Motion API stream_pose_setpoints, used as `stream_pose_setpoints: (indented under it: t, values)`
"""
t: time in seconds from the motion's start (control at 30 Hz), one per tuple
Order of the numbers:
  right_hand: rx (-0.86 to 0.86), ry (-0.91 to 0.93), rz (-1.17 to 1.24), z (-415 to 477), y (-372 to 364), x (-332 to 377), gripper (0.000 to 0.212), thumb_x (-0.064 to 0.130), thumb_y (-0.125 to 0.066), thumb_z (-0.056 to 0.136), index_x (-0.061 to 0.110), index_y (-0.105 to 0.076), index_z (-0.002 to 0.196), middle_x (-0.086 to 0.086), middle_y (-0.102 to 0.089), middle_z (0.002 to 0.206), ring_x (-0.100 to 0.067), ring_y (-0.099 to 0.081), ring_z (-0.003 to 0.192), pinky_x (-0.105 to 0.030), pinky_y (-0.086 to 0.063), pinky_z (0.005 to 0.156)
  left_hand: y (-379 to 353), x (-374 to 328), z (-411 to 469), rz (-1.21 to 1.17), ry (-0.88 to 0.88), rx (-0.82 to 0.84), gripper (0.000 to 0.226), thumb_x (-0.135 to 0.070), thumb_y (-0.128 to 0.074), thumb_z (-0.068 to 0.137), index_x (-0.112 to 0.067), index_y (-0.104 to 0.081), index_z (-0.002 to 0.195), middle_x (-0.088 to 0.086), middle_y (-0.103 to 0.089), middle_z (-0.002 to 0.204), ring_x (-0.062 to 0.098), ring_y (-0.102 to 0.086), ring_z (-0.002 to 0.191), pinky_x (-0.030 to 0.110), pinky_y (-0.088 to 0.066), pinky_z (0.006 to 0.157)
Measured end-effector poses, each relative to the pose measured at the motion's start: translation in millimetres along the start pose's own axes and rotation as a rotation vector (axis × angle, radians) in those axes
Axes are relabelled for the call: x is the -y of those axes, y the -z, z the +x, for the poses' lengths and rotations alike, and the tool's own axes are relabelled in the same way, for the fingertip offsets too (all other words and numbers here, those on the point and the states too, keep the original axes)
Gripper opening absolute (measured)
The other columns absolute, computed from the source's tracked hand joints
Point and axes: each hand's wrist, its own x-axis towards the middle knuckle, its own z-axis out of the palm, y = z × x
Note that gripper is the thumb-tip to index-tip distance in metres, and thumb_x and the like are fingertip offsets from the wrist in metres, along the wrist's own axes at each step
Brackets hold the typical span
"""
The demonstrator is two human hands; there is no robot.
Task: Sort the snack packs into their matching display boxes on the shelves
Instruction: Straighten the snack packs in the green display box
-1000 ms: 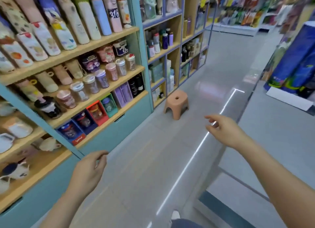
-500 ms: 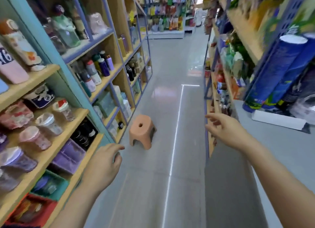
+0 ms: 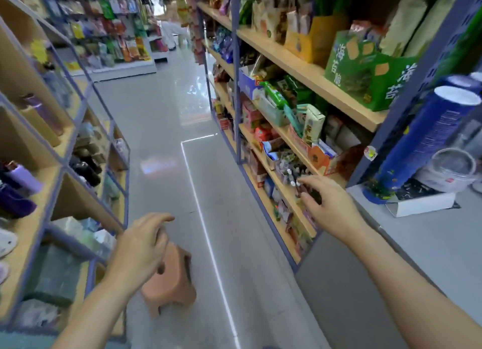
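Note:
Snack shelves (image 3: 307, 72) run along the right side of the aisle, packed with snack packs and display boxes. A large green seaweed-snack box (image 3: 365, 69) stands on an upper board, and an orange display box (image 3: 323, 158) sits lower down. Loose small packs (image 3: 292, 166) lie on the board below that. My right hand (image 3: 328, 208) hovers in front of the lower boards, fingers loosely spread, holding nothing. My left hand (image 3: 140, 247) hangs over the aisle floor with relaxed, empty fingers.
A terracotta plastic stool (image 3: 172, 283) stands on the floor just under my left hand. Shelves of bottles and cups (image 3: 65, 145) line the left side. A blue tube (image 3: 422, 137) and a white bucket (image 3: 451, 171) sit at the shelf end. A person (image 3: 169, 22) stands far down the aisle.
The view has swung right from the cup shelves to the snack shelves. The stool now lies close below my left hand. Both hands stay empty.

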Motion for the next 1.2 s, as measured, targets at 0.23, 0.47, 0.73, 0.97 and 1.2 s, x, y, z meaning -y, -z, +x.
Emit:
stream_pose_setpoints:
  t: [0.23, 0.47, 0.73, 0.97, 1.2]
  values:
    - [-0.22, -0.127, 0.097, 63, 0, 35, 0.037, 0.011, -0.061, 0.094, 0.018, -0.061, 0.131, 0.003, -0.062, 0.124, -0.014, -0.058, 0.112, -0.039, -0.052, 0.094, -13, -28, 165, -0.164, -0.38, 0.051, 0.029, -0.014, -0.05, 0.083, -0.015, -0.074, 0.1, 0.001, -0.072, 0.098, 0.025, -0.066, 0.091, 0.03, -0.051, 0.082]
    - [-0.426, -0.149, 0.072, 167, 22, 27, 0.038, 0.017, -0.058, 0.096, 0.02, -0.058, 0.134, 0.001, -0.057, 0.133, -0.014, -0.054, 0.121, -0.041, -0.05, 0.1, -43, -88, 312, -0.274, -0.714, 0.011, 0.018, -0.015, -0.058, 0.087, -0.016, -0.073, 0.098, -0.006, -0.071, 0.092, 0.015, -0.064, 0.081, 0.031, -0.053, 0.075]
    - [-0.569, -0.284, -0.118, 273, 64, 36, 0.06, 0.032, -0.057, 0.096, 0.029, -0.032, 0.151, 0.004, -0.03, 0.155, -0.015, -0.023, 0.144, -0.029, -0.02, 0.114, -45, -169, 452, -0.361, -0.963, 0.037, 0.02, -0.01, -0.061, 0.091, -0.012, -0.072, 0.108, 0.0, -0.071, 0.102, 0.014, -0.063, 0.091, 0.036, -0.056, 0.08]
    - [-0.631, -0.406, -0.199, 376, 83, 43, 0.077, 0.044, -0.06, 0.094, 0.039, -0.012, 0.154, 0.006, -0.011, 0.164, -0.017, -0.005, 0.152, -0.041, -0.012, 0.122, -71, -223, 576, -0.395, -1.152, 0.033, 0.031, -0.013, -0.071, 0.085, -0.016, -0.066, 0.116, 0.0, -0.064, 0.117, 0.019, -0.054, 0.111, 0.025, -0.039, 0.095]
    - [-0.624, -0.57, 0.054, 495, 72, 34, 0.083, 0.044, -0.061, 0.093, 0.036, -0.007, 0.155, 0.007, -0.017, 0.161, -0.02, -0.013, 0.149, -0.046, -0.02, 0.121, -100, -252, 701, -0.195, -1.278, 0.194, 0.05, -0.026, -0.062, 0.094, -0.022, -0.048, 0.142, 0.002, -0.049, 0.141, 0.026, -0.037, 0.129, 0.038, -0.034, 0.108]
